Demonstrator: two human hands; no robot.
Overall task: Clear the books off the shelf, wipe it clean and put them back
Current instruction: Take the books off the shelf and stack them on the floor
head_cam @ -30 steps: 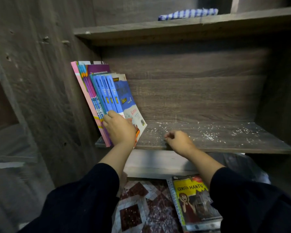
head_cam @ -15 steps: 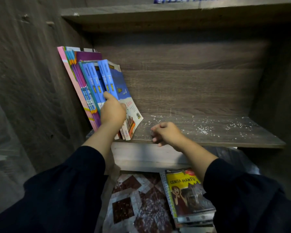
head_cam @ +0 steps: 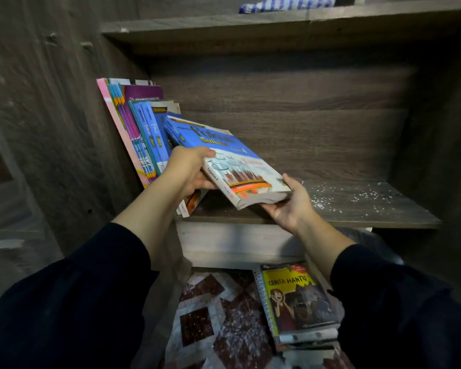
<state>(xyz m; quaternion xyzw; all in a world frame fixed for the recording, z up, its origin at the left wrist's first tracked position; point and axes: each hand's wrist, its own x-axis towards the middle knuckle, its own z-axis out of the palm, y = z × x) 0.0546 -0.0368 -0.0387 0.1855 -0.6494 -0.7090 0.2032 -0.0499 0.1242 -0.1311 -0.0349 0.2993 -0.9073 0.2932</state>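
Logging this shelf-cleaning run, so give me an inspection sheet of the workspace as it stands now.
Surface: wooden shelf board, dusted with white specks on its right part.
Job's things: blue Fokus book tilted out of the row, held by both hands; remaining books lean against the left wall; blue-and-white checked cloth on the upper shelf.
Clutter: stack of books topped by the yellow Cerita Hantu book on the patterned floor below.
Grips: left hand grips the book's spine edge; right hand supports its lower corner from beneath.
Cables: nothing seen.
Surroundings: dark wood-grain cabinet walls; dim light.
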